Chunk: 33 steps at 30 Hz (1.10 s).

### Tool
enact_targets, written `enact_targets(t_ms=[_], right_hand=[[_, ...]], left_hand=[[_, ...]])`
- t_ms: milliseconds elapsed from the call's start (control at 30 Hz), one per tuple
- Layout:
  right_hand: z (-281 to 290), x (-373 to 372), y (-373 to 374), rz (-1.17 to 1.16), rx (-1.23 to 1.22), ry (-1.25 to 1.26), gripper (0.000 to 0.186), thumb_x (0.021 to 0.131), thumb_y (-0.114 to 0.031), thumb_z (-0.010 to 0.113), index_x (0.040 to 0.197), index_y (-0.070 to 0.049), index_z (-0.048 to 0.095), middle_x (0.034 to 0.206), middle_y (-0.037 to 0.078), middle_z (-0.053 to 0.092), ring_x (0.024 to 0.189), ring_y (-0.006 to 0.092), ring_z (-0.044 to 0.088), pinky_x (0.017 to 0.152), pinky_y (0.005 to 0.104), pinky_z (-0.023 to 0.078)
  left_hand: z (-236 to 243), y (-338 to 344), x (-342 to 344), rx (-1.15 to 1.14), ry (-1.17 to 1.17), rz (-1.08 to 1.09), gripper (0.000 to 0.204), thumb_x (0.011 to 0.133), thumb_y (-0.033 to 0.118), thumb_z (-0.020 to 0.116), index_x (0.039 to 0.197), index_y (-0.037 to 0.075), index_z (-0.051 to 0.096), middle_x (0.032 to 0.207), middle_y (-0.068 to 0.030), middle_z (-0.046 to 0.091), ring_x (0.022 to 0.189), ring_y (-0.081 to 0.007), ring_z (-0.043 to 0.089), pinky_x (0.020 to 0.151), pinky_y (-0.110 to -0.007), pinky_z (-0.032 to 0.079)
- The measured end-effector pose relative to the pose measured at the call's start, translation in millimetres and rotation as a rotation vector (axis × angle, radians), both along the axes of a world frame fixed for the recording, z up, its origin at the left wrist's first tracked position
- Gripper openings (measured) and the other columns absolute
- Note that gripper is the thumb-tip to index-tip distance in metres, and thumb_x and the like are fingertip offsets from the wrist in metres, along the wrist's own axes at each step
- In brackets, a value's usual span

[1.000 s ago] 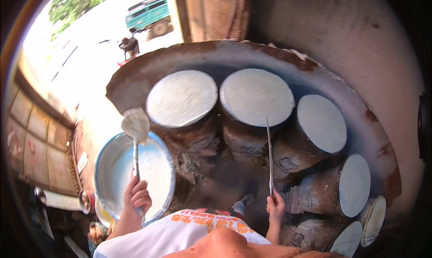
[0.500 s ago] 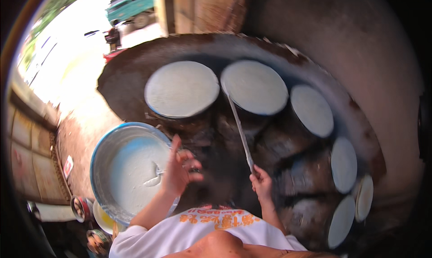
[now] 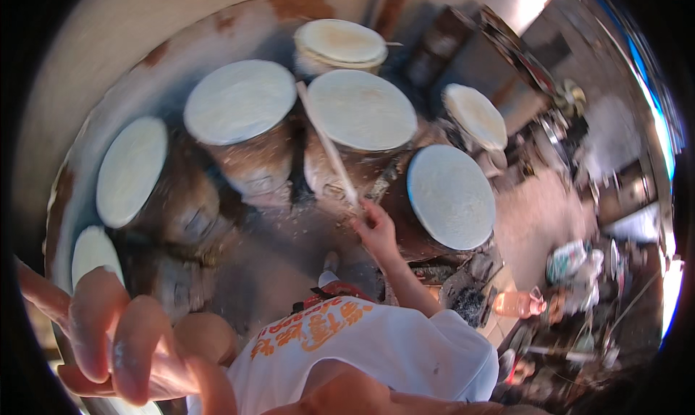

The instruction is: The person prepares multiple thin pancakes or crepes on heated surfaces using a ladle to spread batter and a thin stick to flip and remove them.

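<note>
In my right hand (image 3: 378, 230) is the lower end of a long, thin, pale spatula stick (image 3: 329, 145). Its far end reaches the left edge of a round pale flatbread (image 3: 365, 111), which has brownish patches and covers the top of a drum-shaped stove. Whether the tip touches it I cannot tell. My left hand (image 3: 134, 346) is raised at the lower left, large in view. Its fingers are loosely bent and apart, with pale smears on them and nothing held. Just beyond them is another pale round (image 3: 96, 256), partly hidden by the fingers.
More pale rounds lie on drum stoves in a curve: one at left (image 3: 132, 172), one (image 3: 240, 102) beside the stick and one (image 3: 452, 196) at right. A stack of browned flatbreads (image 3: 340, 42) stands behind. A pinkish plastic jug (image 3: 517, 304) and clutter occupy the right.
My view has swung right, away from the batter basin and doorway. The stick is now at a browner flatbread. My left hand has risen close to the camera.
</note>
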State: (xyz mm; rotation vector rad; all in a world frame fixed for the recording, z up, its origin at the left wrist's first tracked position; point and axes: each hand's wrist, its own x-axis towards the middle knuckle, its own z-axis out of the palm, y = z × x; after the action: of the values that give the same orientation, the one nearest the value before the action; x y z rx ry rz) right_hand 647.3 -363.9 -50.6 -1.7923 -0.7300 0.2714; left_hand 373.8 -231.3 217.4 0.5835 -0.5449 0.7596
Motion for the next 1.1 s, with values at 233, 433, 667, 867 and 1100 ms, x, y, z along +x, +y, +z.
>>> enact_targets(t_ms=[233,433,667,867,1100], right_hand=[[9.9,240.1,5.4,-0.434,-0.315,-0.03,0.034,0.069,-0.022,0.078,0.066,-0.004,0.05,0.057,0.005,0.054,0.053,0.0136,0.052,0.05,0.0317,0.042],[-5.6,351.4,59.7,-0.538,-0.314,-0.024,0.033,0.064,-0.02,0.077,0.066,-0.001,0.05,0.062,0.013,0.057,0.058,0.0251,0.057,0.056,0.0383,0.043],[10.4,378.0,77.1,-0.428,-0.375,-0.101,0.031,0.065,-0.022,0.076,0.068,-0.001,0.054,0.061,0.01,0.056,0.057,0.0212,0.055,0.056,0.035,0.043],[27.5,371.9,53.0,-0.483,-0.414,-0.007,0.028,0.067,-0.02,0.076,0.069,-0.003,0.054,0.058,0.007,0.052,0.055,0.0174,0.05,0.055,0.0335,0.041],[19.2,366.7,36.8,-0.558,-0.26,0.239,0.022,0.074,-0.01,0.075,0.07,-0.007,0.053,0.057,-0.004,0.045,0.052,0.0051,0.038,0.048,0.0233,0.03]], left_hand=[[14.5,53.0,195.8,0.021,-0.027,-0.312,0.064,0.096,0.041,0.043,0.148,0.037,0.005,0.107,-0.0147,0.037,0.09,-0.0338,0.043,0.074,-0.055,0.043],[-7.7,128.6,328.3,0.17,0.171,-0.182,0.071,0.089,0.032,0.057,0.148,0.022,0.017,0.127,-0.0139,0.04,0.109,-0.0315,0.042,0.077,-0.052,0.044],[-276.1,350.6,518.9,1.237,1.371,0.74,0.057,0.083,0.018,0.059,0.137,0.008,0.043,0.13,-0.0166,0.052,0.112,-0.0311,0.056,0.093,-0.04,0.044],[-302.2,369.5,588.1,1.273,1.797,0.559,0.057,0.087,0.018,0.046,0.141,0.009,0.033,0.124,-0.0197,0.055,0.104,-0.0317,0.058,0.084,-0.043,0.047],[-301.8,382.2,592.6,1.089,1.663,0.659,0.034,0.082,0.027,0.058,0.105,0.002,0.065,0.089,-0.017,0.067,0.082,-0.0278,0.065,0.072,-0.04,0.047]])
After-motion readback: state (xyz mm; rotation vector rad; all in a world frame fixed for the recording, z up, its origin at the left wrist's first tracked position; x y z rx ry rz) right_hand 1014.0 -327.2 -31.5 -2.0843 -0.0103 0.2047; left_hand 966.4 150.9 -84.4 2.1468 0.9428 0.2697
